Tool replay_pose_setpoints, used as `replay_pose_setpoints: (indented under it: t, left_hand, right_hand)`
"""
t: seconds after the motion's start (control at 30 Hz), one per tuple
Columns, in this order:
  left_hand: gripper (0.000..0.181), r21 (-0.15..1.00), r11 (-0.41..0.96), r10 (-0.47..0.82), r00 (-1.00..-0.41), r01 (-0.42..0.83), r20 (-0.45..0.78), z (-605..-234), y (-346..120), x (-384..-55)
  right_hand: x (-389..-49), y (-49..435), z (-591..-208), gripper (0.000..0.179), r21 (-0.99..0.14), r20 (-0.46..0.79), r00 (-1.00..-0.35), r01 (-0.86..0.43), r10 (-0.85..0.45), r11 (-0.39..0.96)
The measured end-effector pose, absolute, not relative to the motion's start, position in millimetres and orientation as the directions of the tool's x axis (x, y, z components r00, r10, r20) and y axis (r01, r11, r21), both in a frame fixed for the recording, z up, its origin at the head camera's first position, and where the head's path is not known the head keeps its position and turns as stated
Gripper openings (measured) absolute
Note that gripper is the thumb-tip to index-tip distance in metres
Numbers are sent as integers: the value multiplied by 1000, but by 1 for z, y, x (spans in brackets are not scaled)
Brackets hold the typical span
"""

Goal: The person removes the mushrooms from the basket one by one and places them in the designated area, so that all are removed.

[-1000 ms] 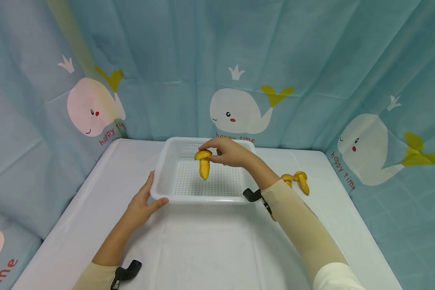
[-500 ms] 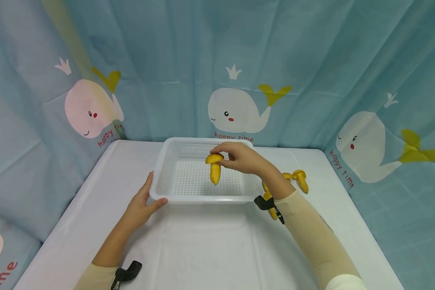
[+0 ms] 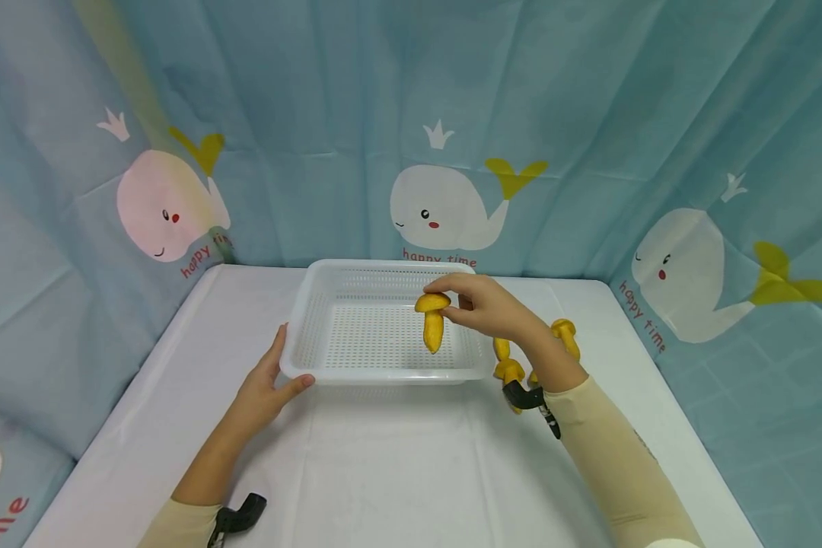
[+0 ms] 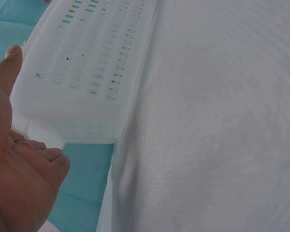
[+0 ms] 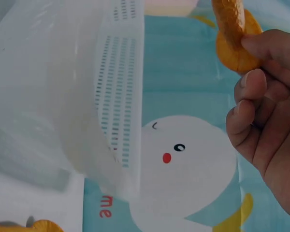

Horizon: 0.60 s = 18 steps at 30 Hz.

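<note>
Pinched between the thumb and fingers of my right hand [image 3: 489,308] is a yellow mushroom [image 3: 434,331]. It hangs cap up, stem down, over the right part of a white plastic basket [image 3: 383,376] with slotted walls and base. In the right wrist view the mushroom [image 5: 230,21] shows at the top, gripped where stem meets cap. My left hand [image 3: 263,392] holds the basket's near left corner, thumb at the front rim and fingers along the left side. The left wrist view has that hand [image 4: 24,179] against the basket's end.
Several more yellow mushrooms [image 3: 509,371] lie on the white-covered table [image 3: 383,464] right of the basket, some partly behind my right wrist. A blue curtain [image 3: 301,198] with printed whales rises behind the table and along both sides.
My right hand has moved to the right and slightly nearer with the mushroom. Mushrooms that its forearm covered now show beside the basket. The left hand and basket stay put.
</note>
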State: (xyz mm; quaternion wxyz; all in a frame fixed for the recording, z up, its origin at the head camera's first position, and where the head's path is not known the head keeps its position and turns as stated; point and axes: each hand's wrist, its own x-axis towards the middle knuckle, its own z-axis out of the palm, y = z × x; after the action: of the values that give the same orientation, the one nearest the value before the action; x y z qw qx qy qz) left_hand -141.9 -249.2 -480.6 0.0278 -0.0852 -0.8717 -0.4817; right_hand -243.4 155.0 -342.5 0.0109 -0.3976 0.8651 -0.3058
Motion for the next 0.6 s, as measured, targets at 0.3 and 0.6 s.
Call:
replay_pose_setpoints:
  t: [0.3, 0.6]
  left_hand:
    - [112, 842, 510, 121, -984, 177, 134, -481, -250, -143]
    - [112, 838, 517, 116, -985, 172, 131, -481, -250, -143]
  right_hand:
    - [-235, 181, -344, 42, -540, 287, -680, -697, -675, 472]
    - [-225, 209, -348, 41, -600, 289, -725, -646, -625, 471]
